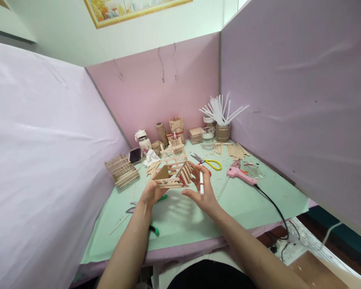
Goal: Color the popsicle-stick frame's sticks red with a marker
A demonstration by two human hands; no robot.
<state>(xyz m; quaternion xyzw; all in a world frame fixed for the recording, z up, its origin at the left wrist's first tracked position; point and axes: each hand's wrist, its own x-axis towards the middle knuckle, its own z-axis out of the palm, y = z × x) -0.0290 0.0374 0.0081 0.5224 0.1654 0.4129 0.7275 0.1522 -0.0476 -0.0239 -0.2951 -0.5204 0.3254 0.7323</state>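
A small craft-stick structure (171, 182) with slatted sides and a brown panel is held above the green table. My left hand (151, 192) is closed on its left lower corner. At its right slatted part is my right hand (203, 188), with the fingers bent round that side and the thumb apart below. A white marker with a red band (201, 182) is also held in my right hand, upright between the fingers. Behind the structure a lattice of sticks (180, 150) shows, partly hidden by it. Pliers with green handles (154, 230) lie partly hidden under my left forearm.
Yellow-handled scissors (213, 163) and a pink glue gun (242, 176) with a black cable lie to the right. A stick rack (122, 171) and a phone (135, 155) are at the left. Loose sticks (237, 151), a glass of water (208, 138) and a pot of white sticks (223, 132) stand behind.
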